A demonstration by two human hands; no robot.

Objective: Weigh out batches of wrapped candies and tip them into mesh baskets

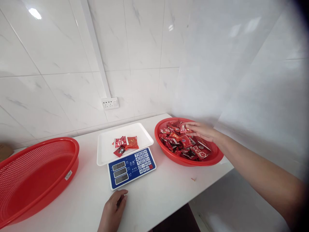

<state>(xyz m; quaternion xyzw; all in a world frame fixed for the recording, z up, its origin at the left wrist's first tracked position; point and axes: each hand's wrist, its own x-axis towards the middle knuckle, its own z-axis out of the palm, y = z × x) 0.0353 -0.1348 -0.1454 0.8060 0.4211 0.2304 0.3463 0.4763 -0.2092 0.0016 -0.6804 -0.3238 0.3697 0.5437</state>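
Observation:
My left hand (114, 207) rests on the table just in front of a digital scale (131, 167), its fingers loosely curled with nothing seen in them. To the right, my right hand (202, 130) reaches over a red plastic basket (173, 158) heaped with small red packets (185, 140). Its fingertips are closed about a red packet (183, 129) at the top of the heap; the far side of the grip is hidden. On the scale's white tray (105, 151) lie several more red packets (132, 142). The scale's top display (119, 166) seems to read 0.052.
A second, larger red basket (41, 193) stands at the left, its bottom bare where visible. A small scrap (193, 179) lies on the white table (166, 190) near its front edge. A wall socket (110, 103) is behind the scale, on the tiled wall.

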